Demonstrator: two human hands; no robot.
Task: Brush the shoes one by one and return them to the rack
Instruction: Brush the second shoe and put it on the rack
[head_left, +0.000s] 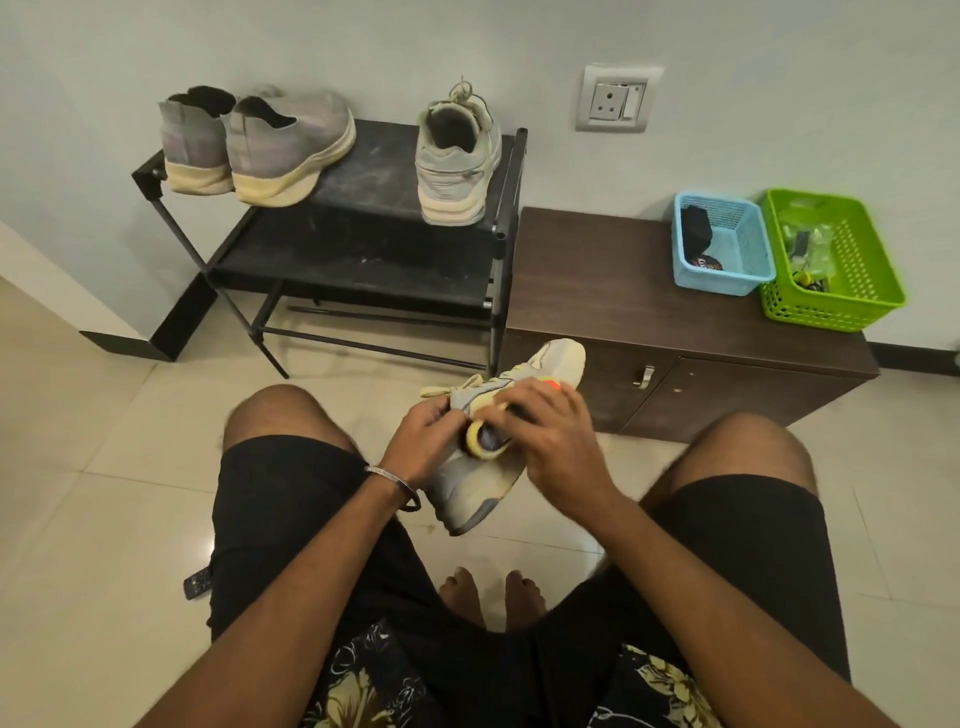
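While the person sat facing the wall, the black shoe rack (363, 244) stood as the largest thing ahead, and everything else lay around it. Just beside the rack to the right sat a dark brown cabinet (649, 312), its top surface carrying a blue basket (727, 270) and a green basket (852, 291) at the far end from the rack. On the rack's top shelf a pair of grey slip-on shoes (260, 140) stood at the left end, heels outward, and a single pale laced sneaker (457, 161) stood at the right end. In front of the rack, above the floor between the person's knees, a second pale sneaker (478, 488) was held tilted, toe pointing toward the cabinet. The left hand (421, 441) gripped that sneaker at its collar, fingers curled in. The right hand (550, 431) was curled over a yellow-edged brush (485, 441) pressed against the sneaker's side.
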